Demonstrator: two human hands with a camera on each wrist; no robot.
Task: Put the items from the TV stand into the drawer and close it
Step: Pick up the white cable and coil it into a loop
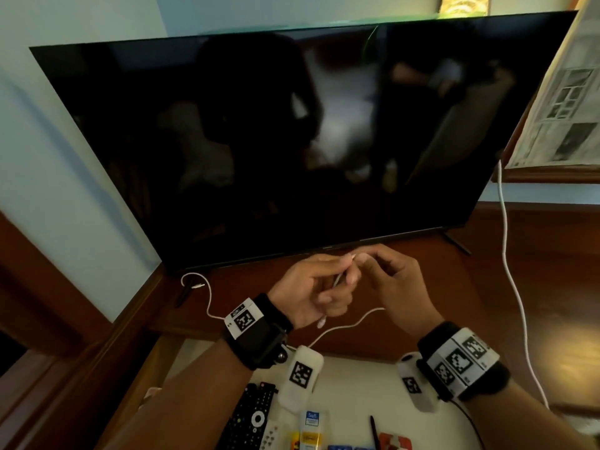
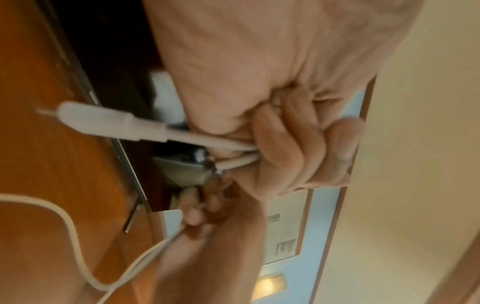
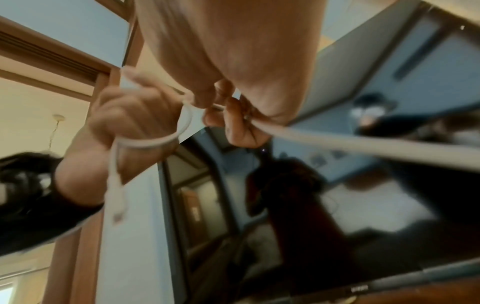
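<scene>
A white charging cable [image 1: 344, 327] is held by both hands just in front of the TV's lower edge. My left hand [image 1: 337, 277] grips a small coil of it, and the connector [image 2: 103, 121] sticks out below the palm. My right hand [image 1: 367, 259] pinches the cable [image 3: 337, 142] right beside the left fingers [image 3: 135, 115]. The rest of the cable trails over the wooden TV stand [image 1: 487, 287] to a loop [image 1: 191, 280] at the left. Below my wrists the drawer [image 1: 354, 384] stands open, with remotes [image 1: 253, 414], a tube [image 1: 311, 427], a pen [image 1: 373, 430] and a red item [image 1: 394, 443] inside.
A large dark TV [image 1: 292, 141] fills the back of the stand. A second white cable [image 1: 506, 254] hangs down the right side, past the stand's edge. A framed picture [image 1: 568, 92] leans at the far right. A wall meets the stand on the left.
</scene>
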